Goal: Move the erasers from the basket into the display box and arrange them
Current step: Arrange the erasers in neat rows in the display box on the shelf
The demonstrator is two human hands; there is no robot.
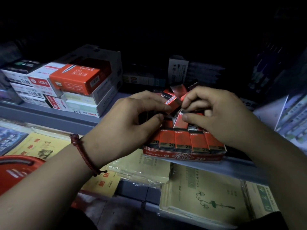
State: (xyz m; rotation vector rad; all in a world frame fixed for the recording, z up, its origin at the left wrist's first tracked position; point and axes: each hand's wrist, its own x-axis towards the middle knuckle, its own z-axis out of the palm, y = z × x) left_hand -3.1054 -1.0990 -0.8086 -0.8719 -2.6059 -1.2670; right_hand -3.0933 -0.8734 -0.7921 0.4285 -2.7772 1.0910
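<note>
A red display box (182, 156) marked 2B sits on the grey shelf edge. A neat front row of red-and-black erasers (181, 140) stands in it, with several loose erasers (178, 90) piled behind. My left hand (126, 123) pinches one eraser (172, 102) between thumb and fingers above the box. My right hand (217, 113) pinches another eraser (180, 120), tilted, just behind the front row. The red basket (18, 170) shows at the lower left; its contents are hidden.
Stacked white and orange stationery boxes (74, 80) stand on the shelf to the left. Yellow and green notebooks (204, 195) in plastic lie on the lower shelf below the display box. More packaged goods (294, 117) lean at the right. The back of the shelf is dark.
</note>
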